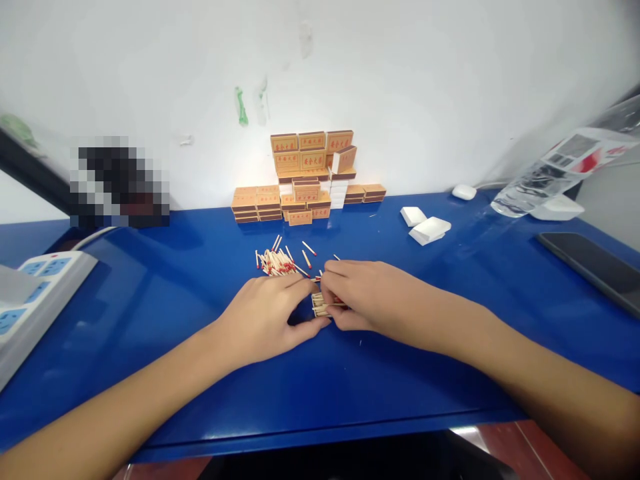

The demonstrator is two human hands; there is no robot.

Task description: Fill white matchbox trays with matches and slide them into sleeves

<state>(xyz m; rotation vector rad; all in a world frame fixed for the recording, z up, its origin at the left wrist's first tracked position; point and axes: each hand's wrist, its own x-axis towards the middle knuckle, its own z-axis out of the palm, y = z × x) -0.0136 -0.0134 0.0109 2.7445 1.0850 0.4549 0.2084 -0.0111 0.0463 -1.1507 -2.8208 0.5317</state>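
Note:
A small matchbox tray (pixel 314 309) filled with matches lies on the blue table between my hands. My left hand (pixel 267 313) grips its left end, with the thumb on the near side and the fingers on the far side. Over the tray's right part, my right hand (pixel 367 293) is closed in a pinch on a match (pixel 336 305), its fingertips hiding much of the tray. Just beyond my left hand is a loose heap of red-tipped matches (pixel 278 262). A few single matches (pixel 307 259) lie to the right of that heap.
Stacked matchboxes (pixel 313 160) stand against the white wall. White angular pieces (pixel 431 230) and a small white case (pixel 464 193) lie to the right, near a plastic bottle (pixel 525 180) and a phone (pixel 595 267). A power strip (pixel 55 280) sits at left.

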